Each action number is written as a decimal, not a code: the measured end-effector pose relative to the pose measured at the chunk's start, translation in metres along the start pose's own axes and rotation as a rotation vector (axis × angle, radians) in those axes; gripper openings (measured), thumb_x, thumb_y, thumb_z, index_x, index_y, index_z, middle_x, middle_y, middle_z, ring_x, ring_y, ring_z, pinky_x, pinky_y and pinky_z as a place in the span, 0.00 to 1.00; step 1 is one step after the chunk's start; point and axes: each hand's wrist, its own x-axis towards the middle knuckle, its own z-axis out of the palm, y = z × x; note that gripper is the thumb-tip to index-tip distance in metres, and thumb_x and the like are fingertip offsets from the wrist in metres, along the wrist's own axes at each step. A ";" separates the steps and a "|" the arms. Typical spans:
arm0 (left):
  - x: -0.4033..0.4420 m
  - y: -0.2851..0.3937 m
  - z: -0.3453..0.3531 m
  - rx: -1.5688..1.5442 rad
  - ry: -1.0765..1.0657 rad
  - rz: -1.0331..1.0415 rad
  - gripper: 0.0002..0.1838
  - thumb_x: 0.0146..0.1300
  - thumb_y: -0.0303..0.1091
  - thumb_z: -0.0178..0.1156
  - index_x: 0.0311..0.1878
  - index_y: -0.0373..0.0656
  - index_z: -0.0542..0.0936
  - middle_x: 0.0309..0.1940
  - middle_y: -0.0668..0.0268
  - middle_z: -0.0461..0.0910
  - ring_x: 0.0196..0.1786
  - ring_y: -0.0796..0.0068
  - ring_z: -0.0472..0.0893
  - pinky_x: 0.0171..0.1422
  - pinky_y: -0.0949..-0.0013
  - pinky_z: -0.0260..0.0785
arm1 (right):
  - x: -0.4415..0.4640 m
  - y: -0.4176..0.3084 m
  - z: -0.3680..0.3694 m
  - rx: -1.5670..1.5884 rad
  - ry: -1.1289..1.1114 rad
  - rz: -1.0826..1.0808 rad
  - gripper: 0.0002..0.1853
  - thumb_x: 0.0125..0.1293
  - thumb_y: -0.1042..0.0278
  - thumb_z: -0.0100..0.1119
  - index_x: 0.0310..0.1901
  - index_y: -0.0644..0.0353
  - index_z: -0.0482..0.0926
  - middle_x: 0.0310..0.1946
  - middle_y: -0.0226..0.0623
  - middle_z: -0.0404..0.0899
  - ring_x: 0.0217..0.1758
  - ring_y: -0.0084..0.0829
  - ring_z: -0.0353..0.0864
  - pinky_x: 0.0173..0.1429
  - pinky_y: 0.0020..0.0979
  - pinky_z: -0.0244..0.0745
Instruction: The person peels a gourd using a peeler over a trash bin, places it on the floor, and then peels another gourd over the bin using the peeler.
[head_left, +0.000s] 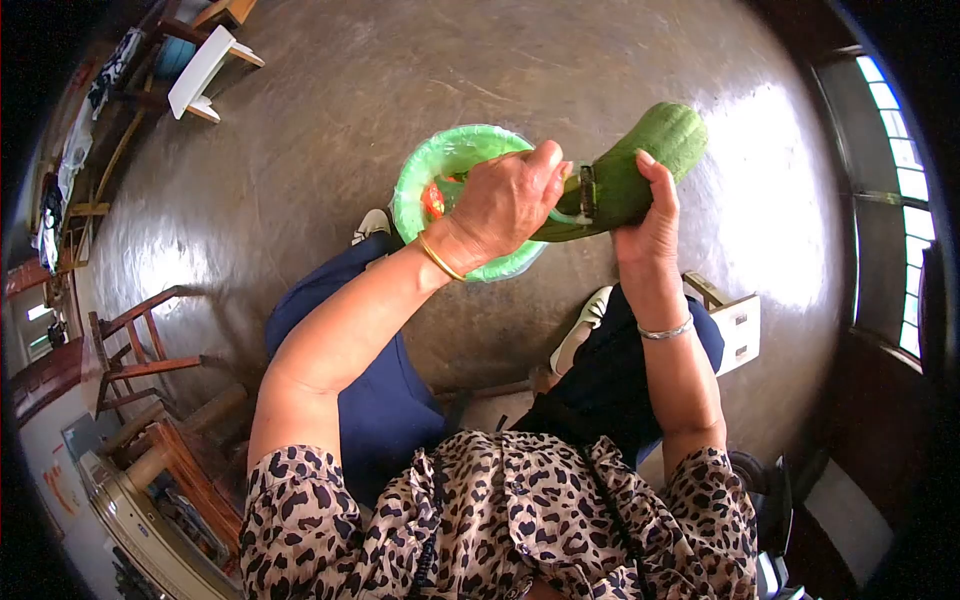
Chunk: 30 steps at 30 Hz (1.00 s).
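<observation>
A long green gourd [665, 140] slants over the right rim of a green basin [412, 180], its thick end up to the right. My right hand [648, 215] grips the gourd from below, thumb on its near side. My left hand [505, 200] is closed around a peeler [588, 195], whose dark blade lies across the gourd's skin. The peeler's handle is mostly hidden in my fingers. Inside the basin, which has a clear plastic liner, something red and green shows beside my left hand.
My shoes stand on the brown floor [350, 90] below the basin. A white-topped stool [200, 72] is at the upper left, a wooden chair frame [140, 345] at the left. By my right knee is a white stool [740, 333]. A window [905, 180] lights the right side.
</observation>
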 end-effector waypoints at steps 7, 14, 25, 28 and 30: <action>-0.035 -0.079 0.001 0.135 -0.100 -0.058 0.09 0.69 0.37 0.54 0.38 0.43 0.69 0.20 0.52 0.78 0.26 0.48 0.80 0.27 0.51 0.70 | 0.011 -0.045 -0.023 0.162 -0.130 -0.107 0.24 0.58 0.58 0.62 0.52 0.65 0.73 0.42 0.47 0.79 0.48 0.46 0.79 0.58 0.47 0.75; -0.026 -0.080 -0.007 0.237 -0.124 -0.254 0.12 0.73 0.41 0.49 0.38 0.42 0.68 0.22 0.48 0.74 0.29 0.41 0.77 0.29 0.48 0.65 | 0.007 -0.048 -0.021 0.150 -0.203 -0.070 0.25 0.58 0.58 0.61 0.52 0.67 0.70 0.39 0.51 0.80 0.46 0.47 0.80 0.56 0.46 0.75; 0.001 0.004 -0.019 -0.181 -0.060 -0.110 0.09 0.70 0.37 0.52 0.36 0.42 0.69 0.17 0.52 0.74 0.25 0.47 0.77 0.27 0.51 0.67 | 0.003 -0.019 0.003 -0.130 -0.220 -0.030 0.25 0.60 0.57 0.57 0.52 0.70 0.73 0.44 0.48 0.80 0.49 0.45 0.80 0.59 0.45 0.73; 0.004 0.009 -0.019 -0.170 -0.033 -0.068 0.09 0.69 0.36 0.53 0.36 0.42 0.69 0.17 0.53 0.75 0.24 0.48 0.78 0.27 0.52 0.67 | -0.006 -0.016 0.015 -0.188 -0.216 -0.057 0.25 0.60 0.56 0.57 0.52 0.69 0.73 0.44 0.48 0.80 0.50 0.45 0.80 0.59 0.45 0.73; 0.002 0.003 -0.021 -0.115 0.002 -0.017 0.08 0.69 0.35 0.54 0.36 0.43 0.69 0.17 0.55 0.75 0.24 0.50 0.78 0.27 0.53 0.68 | -0.005 -0.016 0.016 -0.194 -0.208 -0.082 0.26 0.59 0.56 0.57 0.52 0.69 0.74 0.44 0.48 0.80 0.49 0.46 0.80 0.59 0.45 0.73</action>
